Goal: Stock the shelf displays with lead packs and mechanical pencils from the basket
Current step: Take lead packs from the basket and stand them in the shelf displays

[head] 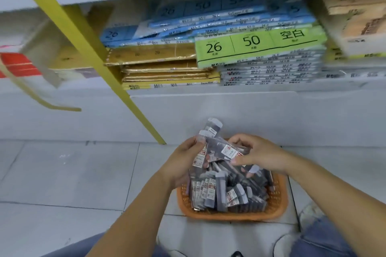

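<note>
Both forearms reach forward over the orange basket [231, 216] on the floor. The left hand [183, 158] grips a bunch of lead packs [211, 142]; the right hand [258, 153] pinches one pack [228, 150] above the heap.

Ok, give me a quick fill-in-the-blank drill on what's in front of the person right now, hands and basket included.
1. The basket holding the lead packs is coloured ____.
2. The basket sits on the ____, below the shelf.
3. The left hand and right hand together hold a bundle of packs directly above the ____.
4. The green pack on the shelf shows 26 and ____.

Missing words: orange; floor; basket; 50
</note>
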### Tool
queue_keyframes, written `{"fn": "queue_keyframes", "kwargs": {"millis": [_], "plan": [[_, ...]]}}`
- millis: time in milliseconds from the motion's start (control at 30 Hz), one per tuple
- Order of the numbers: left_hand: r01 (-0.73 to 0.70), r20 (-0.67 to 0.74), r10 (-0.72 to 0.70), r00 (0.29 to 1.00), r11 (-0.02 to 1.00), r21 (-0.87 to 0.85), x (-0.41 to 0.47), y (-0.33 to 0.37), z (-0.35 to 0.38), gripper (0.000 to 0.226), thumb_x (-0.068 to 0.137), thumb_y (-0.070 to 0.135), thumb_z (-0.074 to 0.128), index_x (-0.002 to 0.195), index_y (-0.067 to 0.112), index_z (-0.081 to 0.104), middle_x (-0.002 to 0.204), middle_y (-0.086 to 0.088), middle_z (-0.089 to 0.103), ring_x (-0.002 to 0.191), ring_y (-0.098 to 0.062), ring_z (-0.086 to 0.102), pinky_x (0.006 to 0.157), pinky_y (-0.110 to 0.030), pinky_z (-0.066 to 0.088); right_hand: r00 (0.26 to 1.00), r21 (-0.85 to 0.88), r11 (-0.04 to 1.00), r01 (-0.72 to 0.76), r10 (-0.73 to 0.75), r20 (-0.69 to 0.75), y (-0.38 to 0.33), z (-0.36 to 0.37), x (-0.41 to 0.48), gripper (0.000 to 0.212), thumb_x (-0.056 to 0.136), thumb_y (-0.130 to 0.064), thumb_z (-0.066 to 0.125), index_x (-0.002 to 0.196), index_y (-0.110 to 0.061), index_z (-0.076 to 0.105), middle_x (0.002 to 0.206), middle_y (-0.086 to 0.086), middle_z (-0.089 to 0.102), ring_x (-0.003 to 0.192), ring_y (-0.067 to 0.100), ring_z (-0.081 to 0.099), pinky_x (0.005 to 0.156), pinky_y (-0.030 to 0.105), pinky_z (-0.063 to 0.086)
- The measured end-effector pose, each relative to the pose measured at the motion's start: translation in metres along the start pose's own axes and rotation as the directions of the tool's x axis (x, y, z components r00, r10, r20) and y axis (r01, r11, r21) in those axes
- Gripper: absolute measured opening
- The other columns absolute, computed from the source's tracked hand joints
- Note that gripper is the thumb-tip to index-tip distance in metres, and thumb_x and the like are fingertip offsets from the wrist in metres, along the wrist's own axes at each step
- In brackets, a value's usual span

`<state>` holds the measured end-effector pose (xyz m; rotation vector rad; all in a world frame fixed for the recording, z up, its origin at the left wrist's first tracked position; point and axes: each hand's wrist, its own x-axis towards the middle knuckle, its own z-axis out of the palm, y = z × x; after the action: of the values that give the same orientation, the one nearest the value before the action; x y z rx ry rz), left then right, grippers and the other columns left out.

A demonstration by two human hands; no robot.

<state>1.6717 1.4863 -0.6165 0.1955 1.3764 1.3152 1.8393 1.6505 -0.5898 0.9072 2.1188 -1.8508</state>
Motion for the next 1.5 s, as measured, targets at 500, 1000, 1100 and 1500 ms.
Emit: {"fn": "queue_keyframes", "kwargs": {"millis": [500, 1000, 1100, 1500], "plan": [[-0.331, 0.108, 0.322, 0.941, 0.795, 0.509, -0.119, 0.139, 0.038, 0.046, 0.080, 0.042, 0.082, 0.118, 0.029, 0.062, 0.080, -0.004, 0.076, 0.058, -0.013, 0.052, 0.047, -0.024, 0.036, 0.939, -0.223, 0.918, 0.328, -0.342, -0.028, -0.165, -0.029, -0.089, 0.037, 0.067, -0.011, 0.087, 0.094, -0.011, 0.061, 0.090, 0.003, 0.069, 0.065, 0.018, 0.067, 0.053, 0.027, 0.050], [-0.362, 0.168, 0.328, 0.930, 0.899, 0.245, -0.127, 0.171, 0.042, 0.051, 0.085, 0.042, 0.074, 0.129, 0.028, 0.053, 0.114, -0.004, 0.075, 0.104, -0.023, 0.073, 0.057, -0.019, 0.049, 0.825, -0.046, 0.850, 0.525, -0.522, -0.216, -0.215, -0.025, -0.073, 0.029, 0.089, -0.010, 0.067, 0.113, -0.021, 0.054, 0.094, 0.006, 0.075, 0.076, 0.028, 0.070, 0.073, 0.035, 0.057], [-0.410, 0.133, 0.390, 0.911, 0.888, 0.209, -0.125, 0.173, 0.038, 0.055, 0.082, 0.045, 0.079, 0.128, 0.028, 0.055, 0.114, -0.004, 0.075, 0.103, -0.028, 0.074, 0.058, -0.020, 0.051, 0.810, -0.045, 0.847, 0.530, -0.521, -0.268, -0.221, -0.022, -0.072, 0.019, 0.094, -0.012, 0.061, 0.111, -0.022, 0.060, 0.093, 0.001, 0.076, 0.077, 0.025, 0.072, 0.069, 0.030, 0.059], [-0.663, -0.071, 0.689, 0.721, 0.717, 0.215, -0.164, 0.219, 0.018, 0.044, 0.083, 0.042, 0.075, 0.122, 0.033, 0.058, 0.104, 0.004, 0.078, 0.092, -0.014, 0.076, 0.061, -0.021, 0.056, 0.493, -0.174, 0.633, 0.754, -0.721, -0.487, -0.299, -0.021, -0.113, 0.015, 0.092, -0.012, 0.062, 0.097, -0.027, 0.061, 0.088, -0.006, 0.075, 0.079, 0.011, 0.072, 0.060, 0.021, 0.057]]}}
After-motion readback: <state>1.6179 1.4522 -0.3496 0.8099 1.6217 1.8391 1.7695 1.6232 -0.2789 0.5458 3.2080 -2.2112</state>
